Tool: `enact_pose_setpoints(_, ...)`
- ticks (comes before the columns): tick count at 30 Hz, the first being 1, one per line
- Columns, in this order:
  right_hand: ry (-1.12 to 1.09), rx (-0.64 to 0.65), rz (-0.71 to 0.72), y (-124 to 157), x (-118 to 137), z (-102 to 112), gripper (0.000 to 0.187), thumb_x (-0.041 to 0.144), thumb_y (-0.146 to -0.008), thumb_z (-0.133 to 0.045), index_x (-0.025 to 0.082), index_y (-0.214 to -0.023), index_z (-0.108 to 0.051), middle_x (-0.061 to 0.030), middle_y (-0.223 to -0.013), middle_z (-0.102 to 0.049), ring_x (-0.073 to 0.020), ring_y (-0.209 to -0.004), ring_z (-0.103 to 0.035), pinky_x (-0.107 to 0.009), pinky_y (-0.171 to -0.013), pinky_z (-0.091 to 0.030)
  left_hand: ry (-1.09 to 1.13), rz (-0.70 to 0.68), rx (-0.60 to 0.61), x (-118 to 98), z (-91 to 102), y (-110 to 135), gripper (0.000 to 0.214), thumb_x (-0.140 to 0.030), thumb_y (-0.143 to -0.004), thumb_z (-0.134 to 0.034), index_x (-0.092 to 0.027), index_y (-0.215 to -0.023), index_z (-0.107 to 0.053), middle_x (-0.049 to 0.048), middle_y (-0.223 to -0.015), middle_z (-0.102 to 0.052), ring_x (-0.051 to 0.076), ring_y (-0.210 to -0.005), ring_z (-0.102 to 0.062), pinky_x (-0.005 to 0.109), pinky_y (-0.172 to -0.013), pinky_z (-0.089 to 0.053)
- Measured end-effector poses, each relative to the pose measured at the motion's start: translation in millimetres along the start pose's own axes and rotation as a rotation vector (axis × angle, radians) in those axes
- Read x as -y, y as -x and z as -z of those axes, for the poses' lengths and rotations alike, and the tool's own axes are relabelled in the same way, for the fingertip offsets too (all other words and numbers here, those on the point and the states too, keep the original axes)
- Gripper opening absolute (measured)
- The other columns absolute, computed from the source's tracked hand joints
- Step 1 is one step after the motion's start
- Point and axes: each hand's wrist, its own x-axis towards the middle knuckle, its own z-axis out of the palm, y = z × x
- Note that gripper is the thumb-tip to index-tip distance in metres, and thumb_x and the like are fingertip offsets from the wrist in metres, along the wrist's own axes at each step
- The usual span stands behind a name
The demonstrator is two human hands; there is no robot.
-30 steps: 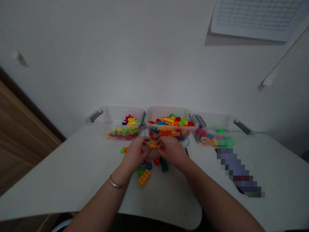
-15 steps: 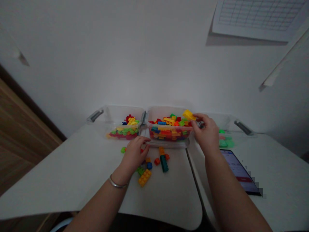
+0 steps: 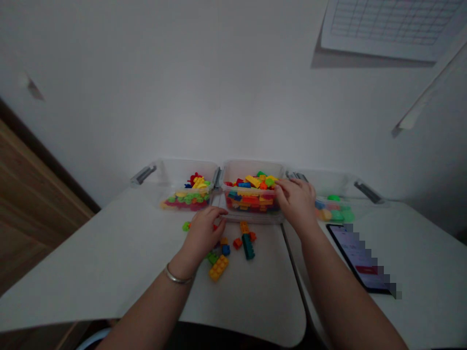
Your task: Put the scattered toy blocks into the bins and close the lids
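Note:
My right hand [image 3: 297,200] reaches to the right end of the middle clear plastic box [image 3: 255,193]. Its fingers are curled together beside a lime-green brick [image 3: 270,182]; what they grip, if anything, is hidden. Toy building bricks of several colours fill this box. My left hand [image 3: 207,226] hovers over or rests on the table in front of the boxes, thumb and fingers apart, with a bit of red showing under it. Near it lie a yellow brick [image 3: 219,268], a blue brick [image 3: 225,250], a green brick [image 3: 212,258] and a dark teal brick [image 3: 248,247] touching an orange one [image 3: 244,227].
A left clear box [image 3: 171,170] holds colourful pieces, and a right clear box [image 3: 328,180] holds green and other pieces. A phone [image 3: 359,260] lies right of my right forearm. A gridded paper [image 3: 394,29] hangs on the wall. A gap [image 3: 295,277] runs between table sections.
My right hand has moved left and slightly down into the middle box's right end. The yellow brick it held up is no longer seen in its fingertips. My left hand has stayed still.

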Motion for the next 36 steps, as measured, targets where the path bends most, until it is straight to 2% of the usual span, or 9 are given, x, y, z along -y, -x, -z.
enact_pose_setpoints(3,0.039,0.04,0.037,0.4,-0.4,-3.3,0.039,0.039,-0.096,-0.04,0.021,-0.107,-0.073,-0.0044,-0.121,-0.07,-0.0289,-0.123,-0.047,-0.055,-0.113,-0.018,-0.005,-0.001,0.006,0.2,-0.3,0.2,0.02,-0.023,-0.088,-0.053,-0.019,-0.103,-0.065,0.0076,-0.103,-0.067,0.024,-0.103,-0.062,0.041,-0.091,-0.048)
enact_pose_setpoints(7,0.01,0.05,0.025,0.2,-2.0,-3.6,0.04,0.04,-0.095,-0.041,0.02,-0.114,-0.07,-0.0056,-0.123,-0.069,-0.03,-0.123,-0.047,-0.059,-0.113,-0.018,-0.014,-0.005,0.003,0.7,-1.0,0.4,0.02,-0.024,-0.088,-0.052,-0.021,-0.103,-0.065,0.0066,-0.102,-0.068,0.023,-0.103,-0.062,0.04,-0.091,-0.048)
enact_pose_setpoints(13,-0.122,-0.069,0.151,-0.8,13.4,18.5,0.031,0.033,-0.091,-0.05,0.019,-0.109,-0.071,-0.0084,-0.115,-0.071,-0.0264,-0.11,-0.057,-0.046,-0.104,-0.037,-0.023,0.004,0.011,0.5,-0.8,0.4,0.02,-0.024,-0.088,-0.052,-0.021,-0.103,-0.065,0.0068,-0.103,-0.068,0.023,-0.102,-0.063,0.04,-0.09,-0.048)
enact_pose_setpoints(15,-0.211,0.018,0.238,0.4,21.8,26.2,0.028,0.027,-0.092,-0.049,0.021,-0.106,-0.072,-0.0079,-0.11,-0.073,-0.0241,-0.104,-0.06,-0.041,-0.097,-0.043,-0.024,0.001,0.0,1.1,-1.7,0.7,0.02,-0.024,-0.088,-0.052,-0.022,-0.103,-0.065,0.0064,-0.103,-0.068,0.023,-0.102,-0.063,0.039,-0.09,-0.048)
enact_pose_setpoints(18,-0.317,0.301,0.403,5.2,33.5,27.0,0.033,0.013,-0.09,-0.047,0.025,-0.108,-0.072,-0.004,-0.11,-0.073,-0.02,-0.104,-0.063,-0.036,-0.094,-0.045,-0.024,-0.009,-0.01,2.3,-3.3,1.2,0.019,-0.025,-0.088,-0.052,-0.022,-0.103,-0.065,0.0061,-0.104,-0.068,0.023,-0.102,-0.063,0.039,-0.09,-0.048)
enact_pose_setpoints(21,-0.302,0.561,0.494,12.8,41.9,13.2,0.045,0.003,-0.085,-0.044,0.027,-0.11,-0.072,-0.0003,-0.113,-0.073,-0.0172,-0.108,-0.063,-0.032,-0.096,-0.045,-0.027,-0.017,-0.007,2.9,-3.4,1.5,0.019,-0.025,-0.088,-0.053,-0.021,-0.102,-0.065,0.0062,-0.103,-0.069,0.023,-0.1,-0.063,0.039,-0.089,-0.048)
enact_pose_setpoints(24,-0.242,0.7,0.494,20.1,44.5,-6.9,0.047,0.001,-0.083,-0.045,0.027,-0.11,-0.073,0.0001,-0.114,-0.073,-0.0184,-0.105,-0.064,-0.032,-0.093,-0.046,-0.032,-0.02,-0.01,2.9,-2.0,1.8,0.019,-0.024,-0.088,-0.052,-0.02,-0.102,-0.065,0.0066,-0.102,-0.069,0.023,-0.099,-0.063,0.039,-0.089,-0.048)
enact_pose_setpoints(29,-0.23,0.782,0.483,25.4,38.5,-26.7,0.045,0.004,-0.083,-0.049,0.03,-0.111,-0.073,0.0019,-0.116,-0.072,-0.0184,-0.108,-0.063,-0.029,-0.094,-0.044,-0.044,-0.017,-0.01,1.9,-0.4,2.6,0.019,-0.024,-0.088,-0.052,-0.021,-0.103,-0.065,0.0061,-0.103,-0.069,0.023,-0.099,-0.063,0.039,-0.09,-0.047)
enact_pose_setpoints(36,-0.153,0.75,0.474,29.4,40.0,-25.0,0.03,0.016,-0.087,-0.056,0.03,-0.106,-0.075,-0.0022,-0.111,-0.07,-0.0192,-0.099,-0.063,-0.027,-0.083,-0.044,-0.042,-0.019,-0.014,0.8,-1.7,2.7,0.018,-0.025,-0.088,-0.053,-0.021,-0.101,-0.065,0.0056,-0.103,-0.069,0.023,-0.1,-0.063,0.039,-0.09,-0.047)
